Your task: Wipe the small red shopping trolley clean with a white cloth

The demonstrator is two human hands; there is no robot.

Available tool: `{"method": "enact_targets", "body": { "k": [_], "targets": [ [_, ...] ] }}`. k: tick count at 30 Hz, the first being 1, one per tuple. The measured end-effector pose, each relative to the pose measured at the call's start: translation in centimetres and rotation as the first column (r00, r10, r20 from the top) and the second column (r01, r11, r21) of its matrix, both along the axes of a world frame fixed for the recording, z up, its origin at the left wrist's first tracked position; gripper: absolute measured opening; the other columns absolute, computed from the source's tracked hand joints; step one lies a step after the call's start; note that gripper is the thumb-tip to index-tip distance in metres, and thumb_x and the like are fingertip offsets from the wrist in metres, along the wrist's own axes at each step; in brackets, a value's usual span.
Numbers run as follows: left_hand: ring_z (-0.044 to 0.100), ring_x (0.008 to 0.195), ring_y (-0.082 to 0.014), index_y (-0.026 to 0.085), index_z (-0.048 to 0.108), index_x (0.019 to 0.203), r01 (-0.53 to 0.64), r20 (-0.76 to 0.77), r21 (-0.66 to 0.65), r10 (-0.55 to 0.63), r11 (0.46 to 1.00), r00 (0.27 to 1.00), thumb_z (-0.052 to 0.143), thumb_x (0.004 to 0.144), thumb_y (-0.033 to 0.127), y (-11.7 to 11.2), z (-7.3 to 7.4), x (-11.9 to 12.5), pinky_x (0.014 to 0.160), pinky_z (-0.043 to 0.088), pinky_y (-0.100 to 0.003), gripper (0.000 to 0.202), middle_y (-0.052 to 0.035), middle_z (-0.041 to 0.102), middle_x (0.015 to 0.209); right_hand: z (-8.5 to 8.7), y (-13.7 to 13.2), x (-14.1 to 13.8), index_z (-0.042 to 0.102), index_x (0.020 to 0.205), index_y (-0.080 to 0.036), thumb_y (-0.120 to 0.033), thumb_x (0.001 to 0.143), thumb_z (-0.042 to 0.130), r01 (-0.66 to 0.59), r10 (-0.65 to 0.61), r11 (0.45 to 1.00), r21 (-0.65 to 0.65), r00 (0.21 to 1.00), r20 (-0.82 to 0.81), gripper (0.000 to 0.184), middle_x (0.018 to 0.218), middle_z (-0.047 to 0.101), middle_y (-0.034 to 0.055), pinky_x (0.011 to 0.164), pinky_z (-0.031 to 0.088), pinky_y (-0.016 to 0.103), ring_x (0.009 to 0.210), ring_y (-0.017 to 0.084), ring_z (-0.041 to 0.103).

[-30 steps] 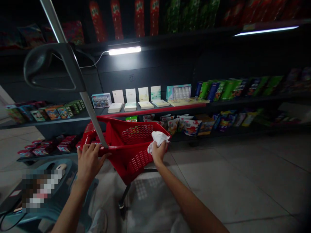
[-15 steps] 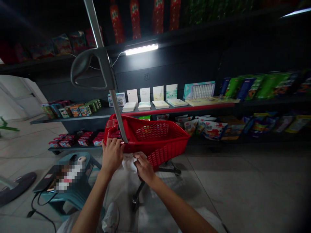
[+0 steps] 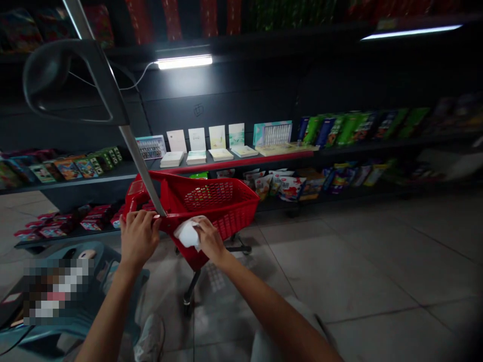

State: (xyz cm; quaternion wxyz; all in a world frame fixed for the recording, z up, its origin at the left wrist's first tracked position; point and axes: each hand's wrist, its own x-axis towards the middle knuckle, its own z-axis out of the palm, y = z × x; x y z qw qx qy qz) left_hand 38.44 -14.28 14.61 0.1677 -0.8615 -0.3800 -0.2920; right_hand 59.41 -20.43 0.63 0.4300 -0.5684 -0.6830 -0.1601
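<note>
A red plastic shopping trolley point(image 3: 222, 203) stands on the tiled floor in front of me, its metal handle pole point(image 3: 141, 173) rising to a grey grip point(image 3: 71, 80) at the upper left. My left hand point(image 3: 139, 236) is closed around the trolley's near rim at the foot of the pole. My right hand point(image 3: 209, 241) presses a crumpled white cloth point(image 3: 185, 233) against the near rim, fingers closed on it.
Dark store shelves point(image 3: 241, 161) with boxes, cards and snack bags run behind the trolley. A blue plastic stool point(image 3: 75, 296) with small items stands at the lower left. My shoe point(image 3: 151, 339) shows beneath. Grey floor tiles point(image 3: 358, 271) stretch right.
My right hand with the cloth went from the trolley's right corner to the near rim beside the left hand. The view swung right, then back left. The left hand kept its grip.
</note>
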Motion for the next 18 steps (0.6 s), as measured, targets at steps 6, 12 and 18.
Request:
{"method": "enact_targets", "body": {
  "k": [6, 12, 18],
  "targets": [
    [0.052, 0.115, -0.0358, 0.017, 0.069, 0.116, 0.005, -0.035, -0.007, -0.005, 1.000, 0.999, 0.038, 0.103, 0.043, 0.5, 0.2, -0.5, 0.106, 0.035, -0.057, 0.042, -0.0141, 0.069, 0.112, -1.4, -0.4, 3.2, 0.074, 0.121, -0.021, -0.005, 0.094, 0.056, -0.001, 0.008, 0.986, -0.166, 0.999, 0.038, 0.037, 0.119, 0.070, 0.0119, 0.105, 0.053, 0.041, 0.114, 0.026, 0.063],
    [0.052, 0.117, -0.0357, 0.018, 0.068, 0.117, 0.013, -0.029, 0.002, -0.013, 1.000, 0.999, 0.039, 0.102, 0.042, 0.6, 0.3, -0.4, 0.106, 0.034, -0.055, 0.040, -0.0140, 0.069, 0.116, -1.7, -2.4, 10.3, 0.068, 0.130, -0.016, 0.003, 0.085, 0.047, 0.258, -0.278, 0.950, -0.176, 0.955, -0.100, 0.053, 0.128, 0.065, 0.0137, 0.110, 0.049, 0.039, 0.122, 0.025, 0.058],
    [0.052, 0.115, -0.0354, 0.018, 0.069, 0.115, 0.037, -0.041, 0.002, -0.037, 0.999, 0.998, 0.039, 0.102, 0.041, 0.0, 0.3, 0.8, 0.109, 0.030, -0.061, 0.039, -0.0137, 0.070, 0.111, -3.0, -1.8, 14.9, 0.069, 0.124, -0.013, -0.011, 0.082, 0.054, 0.461, -0.459, 0.878, -0.126, 0.740, -0.492, 0.044, 0.126, 0.067, 0.0165, 0.110, 0.048, 0.038, 0.120, 0.026, 0.063]
  ]
}}
